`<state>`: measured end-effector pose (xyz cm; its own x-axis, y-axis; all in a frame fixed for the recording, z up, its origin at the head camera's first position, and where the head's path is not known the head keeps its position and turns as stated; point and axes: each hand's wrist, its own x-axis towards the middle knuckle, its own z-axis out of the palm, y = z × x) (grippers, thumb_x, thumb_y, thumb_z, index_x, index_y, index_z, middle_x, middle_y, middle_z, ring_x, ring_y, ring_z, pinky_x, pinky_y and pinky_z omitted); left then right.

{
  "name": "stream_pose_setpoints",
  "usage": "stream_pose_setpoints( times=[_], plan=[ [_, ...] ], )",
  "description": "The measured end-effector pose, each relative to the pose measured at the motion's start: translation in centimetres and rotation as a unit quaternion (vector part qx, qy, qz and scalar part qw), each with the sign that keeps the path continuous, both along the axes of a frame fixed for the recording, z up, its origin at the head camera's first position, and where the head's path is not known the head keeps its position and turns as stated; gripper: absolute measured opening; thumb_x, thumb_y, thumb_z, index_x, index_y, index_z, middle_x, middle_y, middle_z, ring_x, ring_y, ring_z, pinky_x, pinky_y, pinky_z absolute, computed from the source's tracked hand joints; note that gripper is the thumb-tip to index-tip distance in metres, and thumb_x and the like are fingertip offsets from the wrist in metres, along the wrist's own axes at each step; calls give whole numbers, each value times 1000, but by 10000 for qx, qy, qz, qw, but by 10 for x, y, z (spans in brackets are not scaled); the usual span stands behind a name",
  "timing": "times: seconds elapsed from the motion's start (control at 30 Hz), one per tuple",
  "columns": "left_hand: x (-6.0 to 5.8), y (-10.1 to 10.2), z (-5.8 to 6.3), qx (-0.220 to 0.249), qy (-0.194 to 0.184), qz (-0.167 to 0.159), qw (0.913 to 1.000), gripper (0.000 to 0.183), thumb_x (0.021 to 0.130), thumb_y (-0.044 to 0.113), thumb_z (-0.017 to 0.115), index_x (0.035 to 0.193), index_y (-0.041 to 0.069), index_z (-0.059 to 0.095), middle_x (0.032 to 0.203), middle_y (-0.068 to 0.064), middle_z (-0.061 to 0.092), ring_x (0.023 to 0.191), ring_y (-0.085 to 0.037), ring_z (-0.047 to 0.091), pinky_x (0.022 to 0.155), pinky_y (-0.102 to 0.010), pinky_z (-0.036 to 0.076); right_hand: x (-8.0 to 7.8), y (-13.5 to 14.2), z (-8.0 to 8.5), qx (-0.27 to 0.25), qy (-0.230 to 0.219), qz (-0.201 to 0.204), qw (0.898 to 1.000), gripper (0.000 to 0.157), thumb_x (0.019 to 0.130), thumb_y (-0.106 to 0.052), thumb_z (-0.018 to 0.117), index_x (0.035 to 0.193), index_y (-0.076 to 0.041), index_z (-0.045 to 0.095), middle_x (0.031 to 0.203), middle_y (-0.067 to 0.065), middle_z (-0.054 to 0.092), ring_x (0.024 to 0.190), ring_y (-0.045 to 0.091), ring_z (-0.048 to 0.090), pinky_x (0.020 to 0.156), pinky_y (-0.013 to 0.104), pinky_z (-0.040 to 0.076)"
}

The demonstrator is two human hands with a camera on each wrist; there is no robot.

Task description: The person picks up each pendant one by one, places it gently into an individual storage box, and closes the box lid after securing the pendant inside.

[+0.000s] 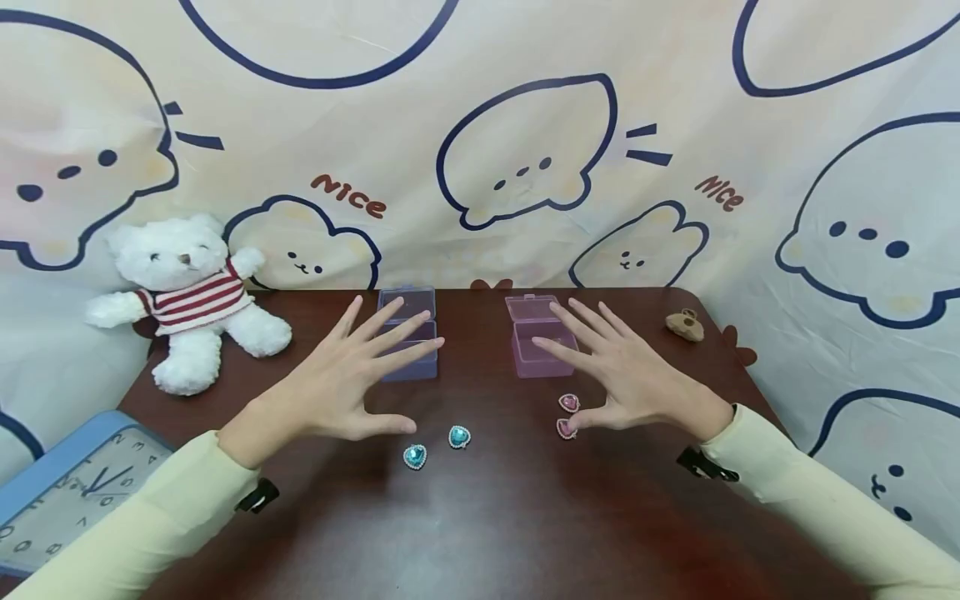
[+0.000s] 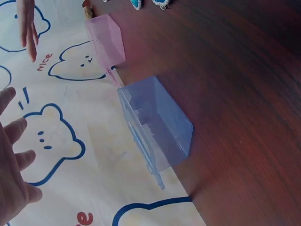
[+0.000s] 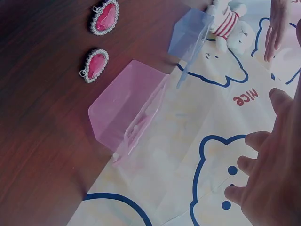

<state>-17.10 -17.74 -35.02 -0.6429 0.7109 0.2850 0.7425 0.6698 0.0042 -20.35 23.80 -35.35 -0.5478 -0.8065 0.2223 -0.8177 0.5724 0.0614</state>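
My left hand is spread wide above the table, its fingers overlapping a translucent blue box with a raised lid. Two blue heart-shaped gems with beaded silvery edges, one nearer and one farther, lie just past the left thumb. On the other side my right hand also hovers with fingers spread, partly covering a translucent pink box whose lid stands up. Two pink gems of the same style, an upper and a lower, lie by the right thumb. Neither hand holds anything.
A white teddy bear in a striped shirt sits at the back left. In front of it leans a blue-framed clock. A small brown claw clip lies at the back right. A cartoon-printed cloth hangs behind the dark wooden table.
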Motion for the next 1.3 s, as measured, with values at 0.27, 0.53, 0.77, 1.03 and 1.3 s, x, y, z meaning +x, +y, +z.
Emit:
stream_pose_setpoints(
  times=[0.27,0.53,0.77,1.03,1.3],
  plan=[
    [2,-2,-2,174,138,-91,9997,95,80,78,66,160,37,35,171,1,30,162,-32,15,122,-74,11,1,-4,0,28,-84,-25,10000,104,81,-94,38,164,-34,24,176,7,5,162,37,9,128,63,7],
    [5,-8,-11,688,-24,-13,9976,86,83,66,72,157,34,42,169,2,34,159,-29,25,124,-71,13,7,-17,-5,-67,-268,114,9996,99,81,-76,64,163,-34,28,175,5,9,163,35,8,127,64,16],
    [-22,-12,-18,1754,-942,577,9783,79,87,46,80,156,31,44,166,-6,38,153,-34,36,119,-69,31,9,-34,-5,-504,-433,325,9973,81,87,-67,69,156,-32,45,171,9,27,159,36,24,120,64,34],
    [-47,-21,-39,2601,-2681,1722,9115,88,91,43,78,160,12,33,162,-22,32,144,-45,41,112,-67,40,13,-67,-18,-655,-968,471,9920,65,90,-64,68,147,-34,57,160,2,48,149,28,43,116,58,42],
    [-67,-25,-66,3155,-4203,1589,8358,112,87,31,84,165,12,6,164,-27,23,147,-52,34,117,-70,30,11,-102,-45,-379,-1737,243,9838,55,90,-52,75,137,-25,66,130,-3,66,113,12,64,95,33,56]
  ],
)
